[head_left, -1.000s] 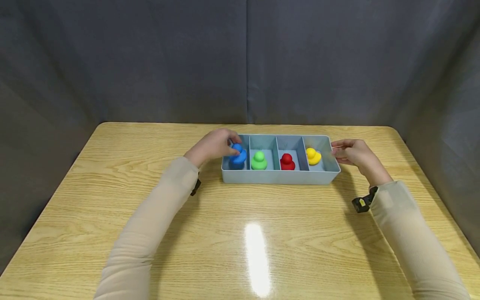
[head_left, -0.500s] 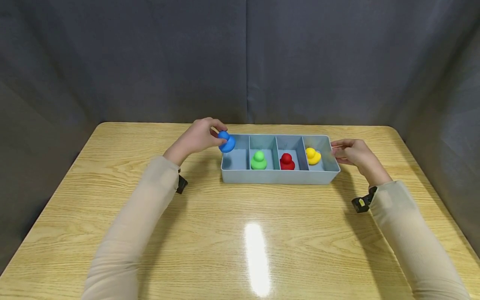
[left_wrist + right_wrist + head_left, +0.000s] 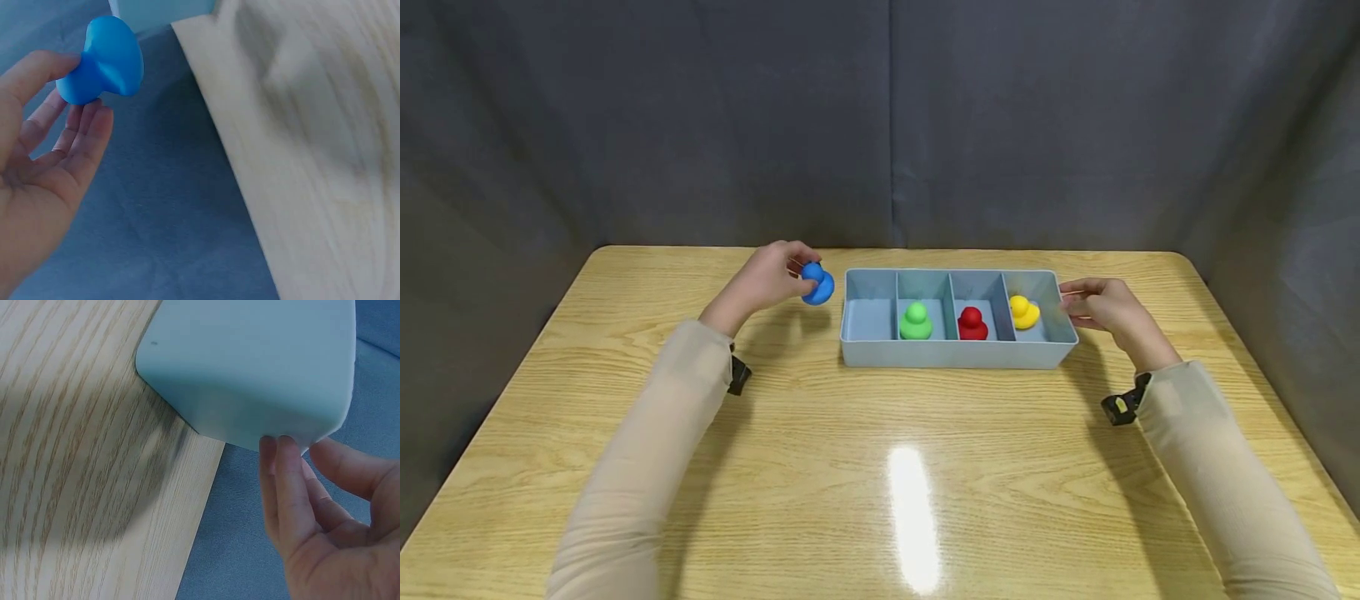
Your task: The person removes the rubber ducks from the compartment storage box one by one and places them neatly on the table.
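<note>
Left hand (image 3: 765,279) pinching a smooth, glossy blue duck (image 3: 816,283) between thumb and fingertips (image 3: 94,115), held clear of the wood-grain table (image 3: 880,467), just outboard of the tray's vacant end compartment. Right hand (image 3: 1105,307) resting fingertips (image 3: 278,453) on the rounded matte end wall of the pale grey-blue four-compartment tray (image 3: 955,354), fingers loosely bent. Green duck (image 3: 915,321), red duck (image 3: 972,323), yellow duck (image 3: 1024,312) sitting one per compartment between the hands.

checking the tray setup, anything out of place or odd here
One thing: the blue duck is outside the divided tray, held by the left hand beside it, leaving the leftmost compartment empty. Nothing looks spilled or damaged.
</note>
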